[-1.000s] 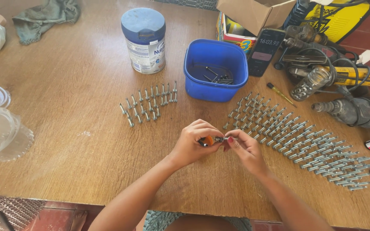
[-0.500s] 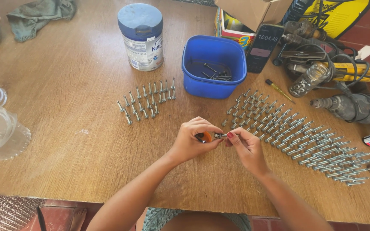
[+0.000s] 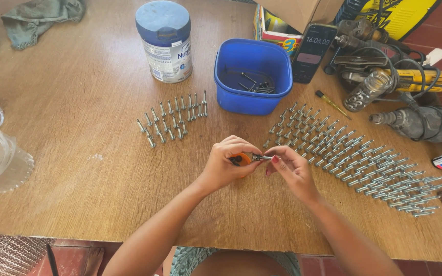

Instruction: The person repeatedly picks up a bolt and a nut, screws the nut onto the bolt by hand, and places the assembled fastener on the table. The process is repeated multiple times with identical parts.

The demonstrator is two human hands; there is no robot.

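Left hand [image 3: 224, 164] clenched around orange-handled screwdriver [image 3: 241, 159] — tip points right. Right hand [image 3: 290, 168] pinches small metal fastener [image 3: 265, 158] at tip, fingers closed on it. Both hands meet above desk [image 3: 78, 153], near front edge, centre. Large field of bolts [image 3: 364, 161] toward right edge; smaller bolt group [image 3: 172, 120] left of hands. Blue tub [image 3: 253, 75] behind — loose screws inside.

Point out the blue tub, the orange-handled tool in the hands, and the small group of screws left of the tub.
blue tub [image 3: 246, 102], head view, front wall.
orange-handled tool [image 3: 241, 159], head view, orange handle.
small group of screws [image 3: 172, 120], head view, middle of the group.
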